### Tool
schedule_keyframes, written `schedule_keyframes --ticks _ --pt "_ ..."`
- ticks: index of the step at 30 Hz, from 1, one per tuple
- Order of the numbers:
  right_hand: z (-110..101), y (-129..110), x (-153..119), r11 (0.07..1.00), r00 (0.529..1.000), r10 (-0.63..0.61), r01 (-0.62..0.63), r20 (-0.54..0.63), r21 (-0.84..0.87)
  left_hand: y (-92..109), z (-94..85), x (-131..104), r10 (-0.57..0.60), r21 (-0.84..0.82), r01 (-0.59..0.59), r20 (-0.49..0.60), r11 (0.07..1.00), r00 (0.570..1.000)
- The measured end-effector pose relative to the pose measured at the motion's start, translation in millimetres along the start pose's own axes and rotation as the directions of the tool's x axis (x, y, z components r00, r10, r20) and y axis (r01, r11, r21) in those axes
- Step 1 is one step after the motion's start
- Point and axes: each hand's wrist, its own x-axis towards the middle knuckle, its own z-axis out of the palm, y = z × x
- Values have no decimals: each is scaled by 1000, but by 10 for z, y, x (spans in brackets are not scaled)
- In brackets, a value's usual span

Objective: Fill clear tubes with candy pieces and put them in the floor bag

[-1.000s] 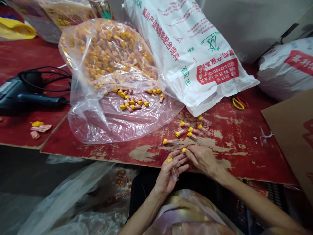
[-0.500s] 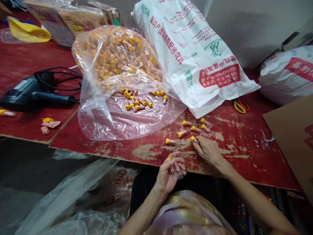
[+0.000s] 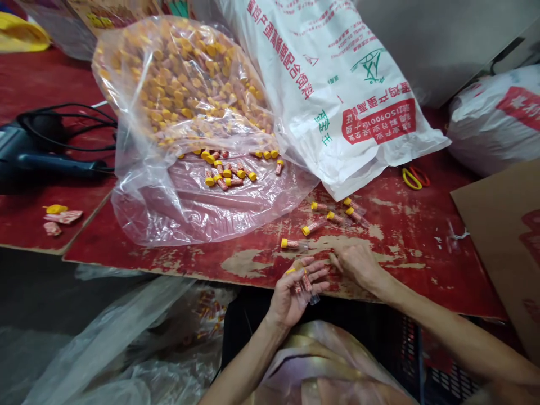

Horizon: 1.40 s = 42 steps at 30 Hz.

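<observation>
My left hand (image 3: 291, 289) is palm up, its fingers loosely curled around several small clear tubes (image 3: 307, 282) with yellow caps and red-and-white printed filling. Just right of it, my right hand (image 3: 356, 264) is closed above the table's front edge. Its fingers are slightly blurred, and what they hold, if anything, is hidden. Beyond both hands lie several more capped tubes (image 3: 314, 226) on the worn red tabletop (image 3: 261, 256). One tube (image 3: 294, 243) lies nearest my left hand.
A large clear plastic bag (image 3: 169, 219) full of yellow-capped tubes spreads at centre-left. Beside it lies a white printed sack (image 3: 337, 101). Yellow-and-red scissors (image 3: 412, 178), a cardboard box (image 3: 498, 236) and another white sack (image 3: 493, 126) are on the right. A heat gun (image 3: 46, 157) lies left.
The tube at my right fingertips has left its spot on the table. My right hand has drawn back slightly towards me. My left fingers have spread a little, and another yellow cap shows there.
</observation>
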Motion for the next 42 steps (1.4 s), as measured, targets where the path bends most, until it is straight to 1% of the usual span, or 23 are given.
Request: schedule_keyframes --ticks 2,3,4,6,8,9,12,14,17,19,22,24,27,29,32,33,34,35,37,38,39,40,42 --pt "86 10 -61 992 993 -65 74 -96 98 -4 -3 -15 -1 -12 1 -7 1000 1000" --pt "137 -8 -96 979 978 -107 136 -181 155 -1 -11 -30 1 -18 -1 -6 1000 1000" --pt "188 -45 -131 957 948 -146 208 -284 201 7 -23 -48 12 -22 -12 -3 1000 1000" --pt "271 -166 -193 907 855 -193 342 -481 245 41 -53 -89 64 -24 -64 -4 998 998" --pt "303 -316 -230 864 779 -176 416 -602 284 90 -80 -123 135 -27 -136 -24 990 991" --pt "299 -386 -236 835 761 -157 443 -630 327 114 -91 -133 164 -28 -165 -34 986 986" --pt "255 -537 -220 731 760 -70 480 -646 485 147 -106 -136 192 -15 -193 -30 981 981" --pt "239 -588 -214 683 775 -58 491 -630 541 130 -107 -123 196 14 -195 -23 981 980" --pt "254 -625 -253 661 804 -40 467 -593 587 83 -104 -106 209 80 -205 -51 975 976" --pt "259 -627 -298 648 810 -13 453 -586 612 67 -103 -104 219 132 -209 -66 969 973" --pt "215 -587 -315 626 802 -98 510 -589 590 82 -108 -121 218 131 -210 -54 969 974" --pt "163 -544 -252 676 781 -112 513 -614 530 112 -123 -153 203 77 -200 -34 977 979" --pt "100 -526 -54 858 744 -77 389 -664 337 177 -181 -251 205 34 -205 8 978 979" --pt "85 -579 99 937 752 -152 316 -641 149 238 -268 -353 242 41 -244 39 969 969" --pt "118 -715 273 965 786 -228 261 -574 -26 399 -550 -546 345 68 -346 27 936 938" --pt "142 -750 310 968 787 -229 248 -573 -45 475 -700 -619 392 84 -389 -18 917 920" --pt "170 -770 334 969 778 -225 243 -586 -50 557 -878 -696 440 117 -429 -105 896 892" --pt "199 -770 345 966 762 -227 256 -606 -40 639 -1078 -776 483 163 -456 -223 875 847" --pt "248 -707 321 939 724 -253 343 -641 16 770 -1504 -930 519 261 -450 -474 854 711" --pt "263 -647 284 919 714 -267 391 -647 52 809 -1705 -994 514 295 -424 -568 856 643" --pt "269 -573 234 903 715 -277 421 -642 79 826 -1883 -1044 501 319 -392 -634 863 589" --pt "265 -490 173 899 731 -279 427 -623 99 821 -2027 -1080 487 335 -358 -673 872 557" --pt "234 -317 40 921 796 -254 373 -550 114 766 -2195 -1113 469 367 -292 -708 883 528"
